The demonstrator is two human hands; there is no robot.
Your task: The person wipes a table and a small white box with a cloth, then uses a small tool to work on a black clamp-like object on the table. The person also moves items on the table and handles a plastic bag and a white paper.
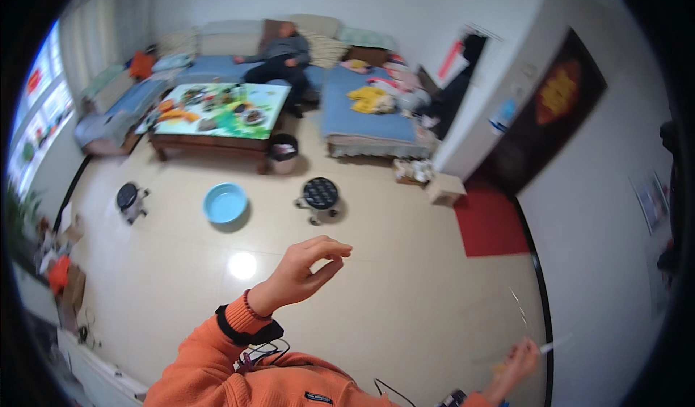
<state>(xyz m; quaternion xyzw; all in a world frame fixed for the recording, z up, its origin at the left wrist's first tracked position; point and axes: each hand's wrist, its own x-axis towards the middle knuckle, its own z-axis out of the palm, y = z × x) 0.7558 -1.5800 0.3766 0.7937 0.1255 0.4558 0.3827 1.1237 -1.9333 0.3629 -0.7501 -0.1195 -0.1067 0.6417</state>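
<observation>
My left hand [301, 271] is raised over the tiled floor in front of my chest. Its fingers are curved, a gap shows between thumb and fingers, and I see nothing held there. A beaded bracelet and a black strap [244, 328] circle that wrist. Low at the right, my right hand [518, 358] is blurred, its fingers closed around a slim white object [547, 347] that juts out towards the wall. Something yellowish [497, 369] shows at the edge of this hand. Thin pale streaks [518, 306] appear above it; blur hides what they are.
Ahead on the floor stand a light-blue basin [225, 203] and two wheeled stools [320, 194] [128, 196]. Beyond are a low table [217, 143] bearing food, a waste bin [283, 157] and a sofa where a person [282, 54] reclines. A red mat [488, 219] lies by the door.
</observation>
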